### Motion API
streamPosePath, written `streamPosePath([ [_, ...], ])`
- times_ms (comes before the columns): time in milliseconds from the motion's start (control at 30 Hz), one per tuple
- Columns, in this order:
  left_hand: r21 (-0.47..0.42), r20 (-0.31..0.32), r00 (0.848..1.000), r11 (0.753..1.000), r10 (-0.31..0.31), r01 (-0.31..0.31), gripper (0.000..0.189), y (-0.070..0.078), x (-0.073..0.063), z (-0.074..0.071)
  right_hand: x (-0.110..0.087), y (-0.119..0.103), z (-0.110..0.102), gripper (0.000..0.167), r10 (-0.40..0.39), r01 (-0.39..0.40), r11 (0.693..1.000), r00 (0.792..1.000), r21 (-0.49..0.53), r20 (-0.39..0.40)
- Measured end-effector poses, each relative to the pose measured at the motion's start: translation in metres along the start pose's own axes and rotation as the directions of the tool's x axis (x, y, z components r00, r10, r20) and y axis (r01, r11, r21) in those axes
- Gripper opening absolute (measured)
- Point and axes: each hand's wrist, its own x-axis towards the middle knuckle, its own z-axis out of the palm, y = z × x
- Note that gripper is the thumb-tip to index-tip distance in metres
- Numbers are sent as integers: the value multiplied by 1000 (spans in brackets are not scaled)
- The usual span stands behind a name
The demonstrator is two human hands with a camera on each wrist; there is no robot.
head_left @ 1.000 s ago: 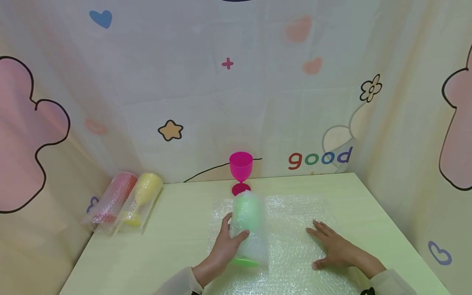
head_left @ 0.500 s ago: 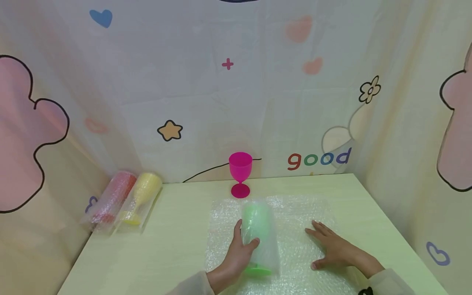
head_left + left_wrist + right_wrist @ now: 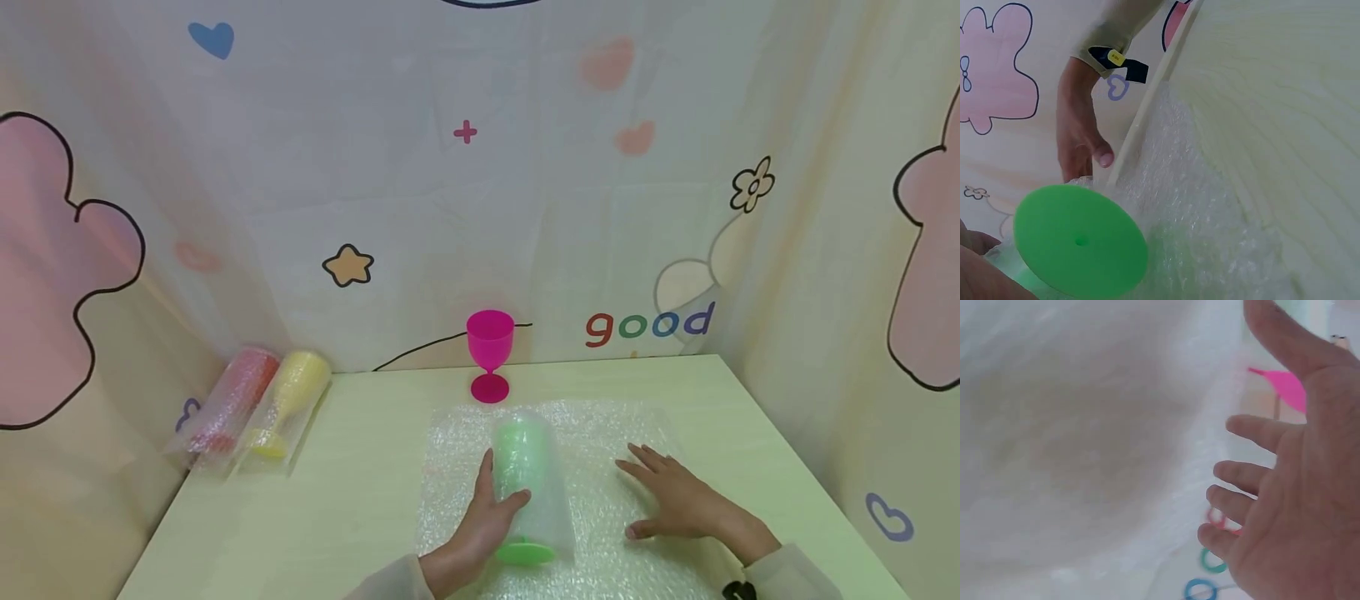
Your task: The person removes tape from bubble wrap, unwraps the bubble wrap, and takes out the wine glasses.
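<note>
A green goblet (image 3: 524, 550) lies on its side in bubble wrap, its round foot facing me and bare at the near end. My left hand (image 3: 480, 523) grips the wrapped goblet from its left, thumb across the top. In the left wrist view the green foot (image 3: 1079, 242) fills the lower left. Beneath the goblet a bubble wrap sheet (image 3: 615, 533) spreads over the table. Over the sheet's right part, my right hand (image 3: 675, 500) has its fingers spread, with nothing in its grasp. The right wrist view shows that palm (image 3: 1310, 506) and its relaxed fingers beside the sheet.
A pink goblet (image 3: 491, 342) stands upright behind the sheet, near the table's back edge. Two wrapped goblets, one red (image 3: 238, 396) and one yellow (image 3: 291, 400), lie at the back left of the table (image 3: 352, 467). A printed curtain (image 3: 420, 167) hangs behind.
My left hand has brought the wrapped green goblet rightward and nearer to me, uncovering the pink goblet's foot. The right hand has shifted slightly left.
</note>
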Motion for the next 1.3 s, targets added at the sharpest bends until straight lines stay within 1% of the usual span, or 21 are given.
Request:
streamPosePath([
  [133,-4,15,1000,1000,24,-23,88,-1,0,-1,1,-24,-14,90,-7,8,1000,995,15,-97],
  [267,-19,45,998,999,48,-47,81,-1,-3,-3,1,-55,-25,80,9,-5,1000,980,21,-196],
  [333,19,56,995,996,83,-84,77,-1,-4,-5,2,-70,-26,77,12,-7,1000,972,23,-233],
  [400,102,60,988,984,142,-148,75,0,-4,-10,4,-85,-24,76,13,-5,999,969,32,-248],
  [433,150,65,982,971,180,-188,74,0,-5,-13,5,-92,-22,75,18,-7,999,968,43,-249],
  [467,201,71,972,952,223,-233,73,0,-4,-16,7,-98,-20,75,21,-9,999,968,50,-250],
  [500,253,82,961,927,264,-276,72,0,-4,-20,8,-104,-17,75,23,-9,998,968,55,-252],
  [600,362,152,917,842,369,-399,71,3,-3,-32,14,-121,-12,75,30,-13,998,962,63,-273],
  [667,404,214,891,794,401,-454,71,5,-1,-40,18,-129,-9,73,31,-14,998,955,57,-296],
  [700,422,243,881,774,405,-472,71,6,1,-43,21,-133,-8,73,32,-17,998,952,53,-303],
  [767,445,296,874,753,386,-484,73,6,4,-47,25,-139,-5,71,37,-26,999,950,40,-310],
  [833,468,334,872,740,358,-483,77,4,7,-49,30,-142,-2,70,40,-29,999,950,37,-310],
  [900,485,359,869,727,342,-486,83,2,10,-49,33,-145,2,69,42,-33,999,952,32,-303],
  [1000,510,380,862,702,336,-498,90,-1,14,-49,38,-146,7,67,43,-36,999,951,29,-305],
  [1067,520,384,859,690,338,-504,92,-2,16,-48,40,-147,9,65,43,-40,999,951,18,-306],
  [1233,535,396,855,672,336,-512,94,-2,19,-47,42,-149,10,61,26,-38,999,948,-30,-317],
  [1300,539,403,850,663,338,-520,95,-2,20,-46,43,-149,10,61,16,-33,998,946,-47,-323],
])
